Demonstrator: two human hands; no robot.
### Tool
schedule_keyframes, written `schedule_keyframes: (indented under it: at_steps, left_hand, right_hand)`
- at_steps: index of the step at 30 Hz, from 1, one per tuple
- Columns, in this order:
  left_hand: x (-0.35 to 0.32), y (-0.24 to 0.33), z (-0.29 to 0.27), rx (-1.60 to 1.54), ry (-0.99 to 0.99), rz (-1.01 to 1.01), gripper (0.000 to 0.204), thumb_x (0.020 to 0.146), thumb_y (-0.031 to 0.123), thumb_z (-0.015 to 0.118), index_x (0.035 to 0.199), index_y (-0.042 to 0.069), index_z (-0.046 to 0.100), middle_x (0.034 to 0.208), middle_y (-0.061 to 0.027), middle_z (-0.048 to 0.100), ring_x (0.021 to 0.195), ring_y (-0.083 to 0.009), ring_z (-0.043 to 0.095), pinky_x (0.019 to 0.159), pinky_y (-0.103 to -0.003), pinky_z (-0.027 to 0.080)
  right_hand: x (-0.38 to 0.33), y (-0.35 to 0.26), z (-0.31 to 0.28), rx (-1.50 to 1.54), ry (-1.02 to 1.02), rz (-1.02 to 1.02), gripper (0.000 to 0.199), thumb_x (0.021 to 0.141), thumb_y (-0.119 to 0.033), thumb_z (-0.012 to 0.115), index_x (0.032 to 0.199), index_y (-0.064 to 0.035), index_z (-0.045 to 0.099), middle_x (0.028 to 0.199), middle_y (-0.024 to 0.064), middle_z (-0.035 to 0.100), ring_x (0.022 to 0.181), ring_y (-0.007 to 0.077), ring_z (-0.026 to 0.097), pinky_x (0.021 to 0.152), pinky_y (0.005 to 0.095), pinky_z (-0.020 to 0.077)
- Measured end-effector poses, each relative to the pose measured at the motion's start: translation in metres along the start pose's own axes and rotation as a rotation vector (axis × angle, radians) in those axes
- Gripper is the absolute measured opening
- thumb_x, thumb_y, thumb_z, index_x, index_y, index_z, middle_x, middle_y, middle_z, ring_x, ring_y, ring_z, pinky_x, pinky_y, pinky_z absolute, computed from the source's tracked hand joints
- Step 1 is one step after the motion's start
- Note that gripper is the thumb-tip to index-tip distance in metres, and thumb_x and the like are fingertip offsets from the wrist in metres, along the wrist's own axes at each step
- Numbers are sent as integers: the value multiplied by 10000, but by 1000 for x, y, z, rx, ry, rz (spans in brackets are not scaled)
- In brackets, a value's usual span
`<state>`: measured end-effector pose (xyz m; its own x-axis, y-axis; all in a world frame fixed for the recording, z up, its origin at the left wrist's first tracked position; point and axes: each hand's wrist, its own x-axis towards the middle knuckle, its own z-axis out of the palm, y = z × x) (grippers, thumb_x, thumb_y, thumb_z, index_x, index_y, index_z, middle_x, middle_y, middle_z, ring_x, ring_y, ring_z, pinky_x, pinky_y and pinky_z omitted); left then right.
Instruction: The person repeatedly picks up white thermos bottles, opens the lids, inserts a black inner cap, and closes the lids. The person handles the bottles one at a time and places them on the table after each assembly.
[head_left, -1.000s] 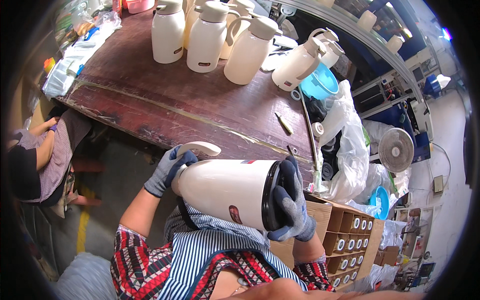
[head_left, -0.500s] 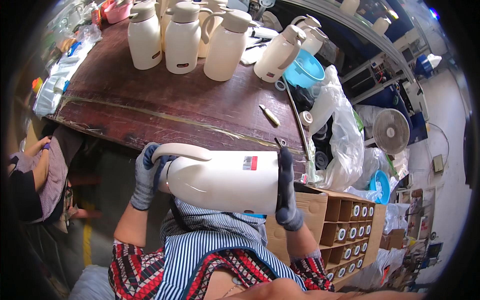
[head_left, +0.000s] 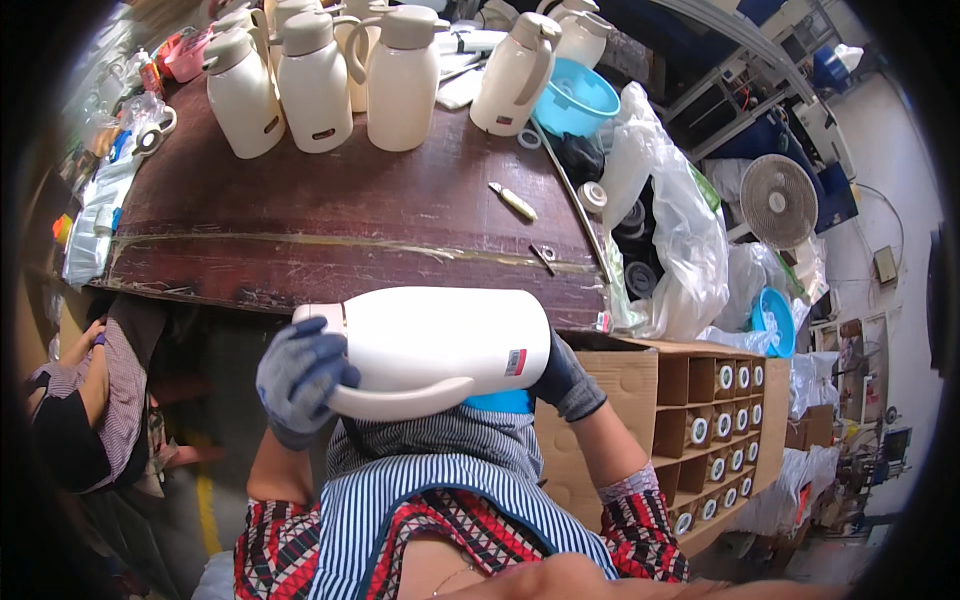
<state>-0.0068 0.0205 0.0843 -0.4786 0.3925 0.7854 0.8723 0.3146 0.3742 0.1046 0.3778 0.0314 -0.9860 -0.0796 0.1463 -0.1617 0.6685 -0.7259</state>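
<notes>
By scuffed maroon table (head_left: 340, 200), fan (head_left: 779, 200) rightward, left hand (head_left: 303, 382) clamped on white jug (head_left: 440, 335), right hand (head_left: 570, 382), its grip hidden.

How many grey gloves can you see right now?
2: one glove on the left hand, at the white jug's neck end; another glove on the right hand, at the opposite end, partly hidden. Clutter could hide more.

A white jug (head_left: 450, 335) is held sideways, its neck against the fingers of the left hand (head_left: 300, 385), its base against the right hand (head_left: 568, 382); beyond the fingers, other jugs (head_left: 403, 95) stand on a table (head_left: 350, 200).
</notes>
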Motion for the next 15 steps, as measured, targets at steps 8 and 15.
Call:
schedule_keyframes:
  at_steps: [8, 15]
  left_hand:
    - [-1, 15, 15, -41, 104, -121, 109, 745, 75, 724, 828, 42, 660, 962, -112, 719, 909, -319, 708, 878, -447, 591]
    - [11, 26, 8, -327, 99, -350, 165, 758, 94, 778, 888, 41, 693, 947, -146, 723, 894, -336, 722, 802, -418, 598]
  right_hand:
    - [-43, 13, 7, 70, 237, 125, 623, 944, -234, 700, 1466, 21, 475, 1393, 189, 591, 1270, 306, 588, 1065, 408, 479]
    - [-53, 29, 13, 709, 119, 383, 820, 1026, -527, 550, 1622, -32, 280, 1610, 187, 401, 1464, 294, 413, 1191, 412, 357]
